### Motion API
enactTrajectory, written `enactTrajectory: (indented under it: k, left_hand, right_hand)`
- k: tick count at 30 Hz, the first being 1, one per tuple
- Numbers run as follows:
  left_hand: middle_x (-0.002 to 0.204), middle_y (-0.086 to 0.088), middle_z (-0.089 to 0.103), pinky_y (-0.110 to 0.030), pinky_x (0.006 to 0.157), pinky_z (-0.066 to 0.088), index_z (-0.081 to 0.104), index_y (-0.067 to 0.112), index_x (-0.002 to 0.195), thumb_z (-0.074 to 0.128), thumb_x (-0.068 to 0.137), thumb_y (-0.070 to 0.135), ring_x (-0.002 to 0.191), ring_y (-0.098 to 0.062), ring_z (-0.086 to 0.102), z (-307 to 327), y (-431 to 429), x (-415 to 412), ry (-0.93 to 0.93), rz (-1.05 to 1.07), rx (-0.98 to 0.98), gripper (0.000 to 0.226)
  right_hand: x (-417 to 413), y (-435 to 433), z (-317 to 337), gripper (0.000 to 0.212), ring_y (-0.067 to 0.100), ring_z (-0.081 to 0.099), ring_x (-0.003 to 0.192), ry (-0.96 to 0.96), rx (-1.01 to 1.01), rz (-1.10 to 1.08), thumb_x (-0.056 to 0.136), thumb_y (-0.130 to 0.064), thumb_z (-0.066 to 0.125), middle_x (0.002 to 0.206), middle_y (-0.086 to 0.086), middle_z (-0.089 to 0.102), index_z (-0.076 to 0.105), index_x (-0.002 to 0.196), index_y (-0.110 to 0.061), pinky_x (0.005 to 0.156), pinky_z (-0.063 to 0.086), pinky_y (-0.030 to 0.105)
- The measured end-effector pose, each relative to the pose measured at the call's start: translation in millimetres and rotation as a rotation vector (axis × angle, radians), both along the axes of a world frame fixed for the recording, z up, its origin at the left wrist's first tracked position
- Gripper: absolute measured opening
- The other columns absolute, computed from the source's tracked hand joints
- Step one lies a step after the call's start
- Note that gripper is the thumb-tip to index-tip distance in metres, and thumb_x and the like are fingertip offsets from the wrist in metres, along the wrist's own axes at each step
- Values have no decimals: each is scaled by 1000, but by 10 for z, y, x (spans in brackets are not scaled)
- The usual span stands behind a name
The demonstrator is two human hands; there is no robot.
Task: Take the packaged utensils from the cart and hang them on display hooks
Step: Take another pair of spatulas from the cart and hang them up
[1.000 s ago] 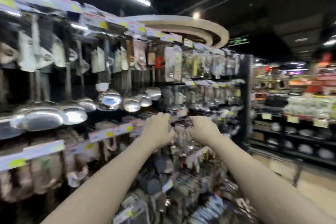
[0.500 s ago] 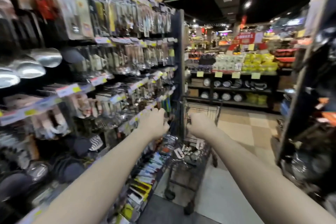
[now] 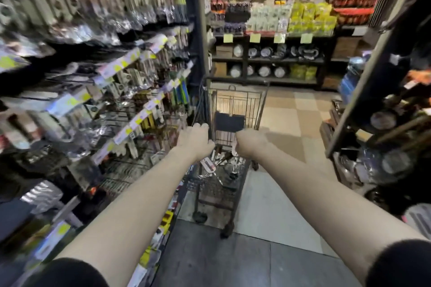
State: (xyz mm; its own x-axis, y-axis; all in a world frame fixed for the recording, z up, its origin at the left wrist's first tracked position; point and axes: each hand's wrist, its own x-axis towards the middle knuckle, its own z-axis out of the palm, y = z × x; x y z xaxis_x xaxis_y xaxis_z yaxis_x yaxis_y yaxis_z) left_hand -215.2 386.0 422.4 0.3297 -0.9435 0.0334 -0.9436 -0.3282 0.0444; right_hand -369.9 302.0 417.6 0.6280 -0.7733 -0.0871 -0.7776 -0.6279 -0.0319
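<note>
Our left hand and right hand hovered over the shopping cart of packaged utensils, fingers curled; what they gripped, we couldn't tell.

Short black sleeves end above the elbows; forearms bare.

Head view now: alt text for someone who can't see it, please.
The left hand and right hand reach to the near end of a wire shopping cart holding packaged utensils. Display racks of hanging goods line the aisle's left side; the hands' grip is unclear.
</note>
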Motion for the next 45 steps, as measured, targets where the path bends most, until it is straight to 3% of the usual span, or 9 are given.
enactTrajectory:
  k: [5, 8, 15, 24, 28, 31, 34, 37, 45]
  left_hand:
    - [127, -16, 60, -44, 88, 47, 51, 10, 130, 50, 99, 36, 115, -38, 60, -356, -714, 411, 15, -25, 66, 41]
    - [125, -15, 60, -41, 84, 45, 52, 10, 127, 51, 99, 36, 113, -35, 61, -608, -1075, 580, 44, -42, 127, 38]
    - [126, -15, 60, -45, 95, 50, 53, 9, 128, 55, 98, 34, 114, -34, 61, -1276, -2036, 983, 75, -20, 261, 39]
    - [132, -19, 60, -45, 97, 49, 53, 7, 130, 55, 98, 34, 123, -39, 59, -1998, -3427, 1424, 154, 82, 438, 42]
    - [126, -19, 63, -46, 96, 50, 53, 6, 129, 54, 97, 30, 117, -37, 62, -2284, -3822, 1547, 228, 90, 489, 40]
    - [124, -18, 62, -43, 93, 50, 50, 5, 135, 53, 99, 32, 113, -35, 62, -2528, -3988, 1720, 240, 85, 566, 46]
    - [127, -18, 61, -44, 95, 49, 53, 8, 131, 53, 98, 31, 116, -35, 60, -2816, -4136, 1970, 287, 77, 617, 40]
    - [128, -17, 62, -44, 97, 50, 53, 10, 130, 55, 98, 29, 117, -35, 60, -3111, -4279, 2199, 340, 82, 627, 38]
    - [129, -20, 65, -41, 93, 55, 57, 5, 133, 61, 96, 24, 111, -37, 64, -4208, -4635, 2643, 735, 331, 618, 42]
  right_hand:
    - [462, -642, -445, 13, 28, 66, 91, -10, 113, -45, 93, -16, 57, 100, 7, 67, 66, 102, -11, 80, 61, 43]
    - [615, -1011, -737, 18, 29, 66, 89, -14, 188, -79, 95, -16, 54, 104, 10, 68, 68, 103, -9, 74, 58, 38]
    - [897, -2059, -1498, 43, 35, 67, 101, -15, 331, -150, 89, -14, 54, 126, 18, 64, 59, 130, -2, 84, 59, 44]
    - [1315, -3426, -2265, 28, 34, 69, 103, 17, 490, -150, 95, -14, 53, 118, 16, 69, 67, 118, -7, 82, 55, 37]
    - [1486, -3772, -2553, 30, 36, 68, 103, 20, 563, -222, 97, -23, 56, 127, 20, 63, 67, 121, -7, 92, 57, 43]
    - [1638, -3936, -2781, 36, 41, 65, 109, 37, 643, -265, 99, -30, 58, 148, 34, 41, 62, 127, -7, 100, 53, 50]
    - [1776, -4051, -3048, 29, 34, 69, 99, -28, 726, -364, 97, -27, 59, 120, 18, 66, 65, 118, -8, 89, 59, 46]
    - [1896, -4095, -3299, 21, 29, 66, 83, -41, 807, -467, 99, -23, 56, 92, 12, 66, 65, 97, -4, 74, 57, 36]
    - [2356, -4189, -4234, 29, 30, 68, 89, -166, 947, -791, 100, -22, 60, 105, 17, 72, 71, 113, 2, 77, 56, 31]
